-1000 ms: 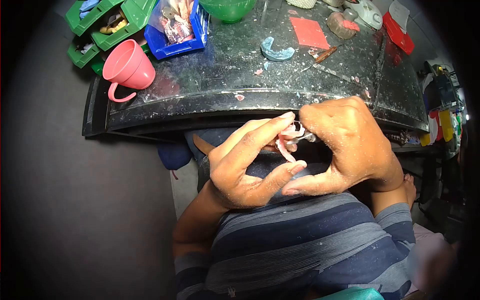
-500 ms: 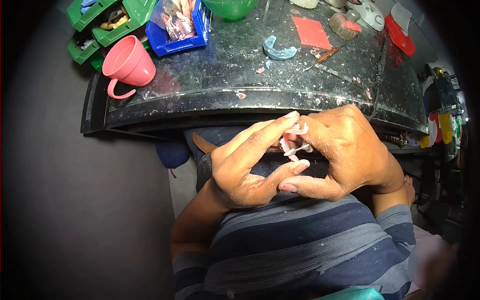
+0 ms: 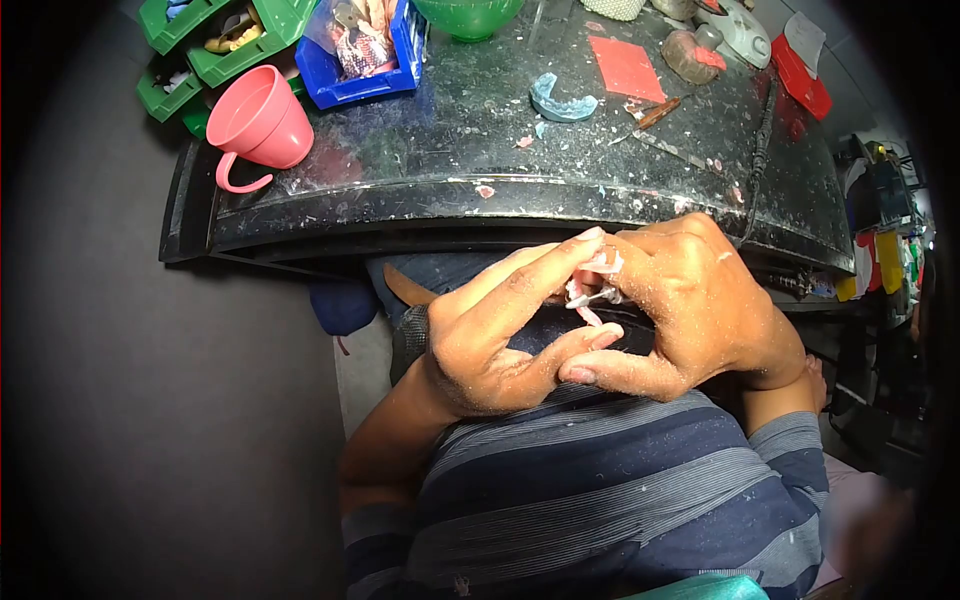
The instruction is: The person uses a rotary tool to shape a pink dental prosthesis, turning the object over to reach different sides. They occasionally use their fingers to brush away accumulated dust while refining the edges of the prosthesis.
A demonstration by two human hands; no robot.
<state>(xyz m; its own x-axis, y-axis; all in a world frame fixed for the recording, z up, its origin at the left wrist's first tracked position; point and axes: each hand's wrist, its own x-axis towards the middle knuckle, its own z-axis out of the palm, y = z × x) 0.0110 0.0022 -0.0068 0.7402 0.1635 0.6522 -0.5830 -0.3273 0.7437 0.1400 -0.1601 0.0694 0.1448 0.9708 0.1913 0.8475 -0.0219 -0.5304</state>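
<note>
Between the fingers of my left hand [image 3: 500, 335] is a small pink and white denture [image 3: 577, 290], pinched by the thumb below and the fingers above. My right hand [image 3: 700, 305] curls around a rotary handpiece, whose body is hidden by the palm and fingers. Its metal bur [image 3: 598, 297] pokes out from under the right index finger and overlaps the denture in this view. The two thumbs meet at their tips just below. Pale dust coats both hands, which are held over my lap in front of the bench edge.
The black bench [image 3: 430, 150], scattered with debris, carries a pink mug [image 3: 262, 118], a blue bin [image 3: 365, 88], a blue impression-like arch [image 3: 562, 100], a red sheet [image 3: 627, 68] and a wooden-handled knife [image 3: 658, 112]. Green bins [image 3: 235, 55] stand at left. A dark cord [image 3: 763, 150] runs down the right side.
The denture has turned slightly between my left fingers, and the bur lies at a flatter angle. Both hands keep nearly the same place and grip.
</note>
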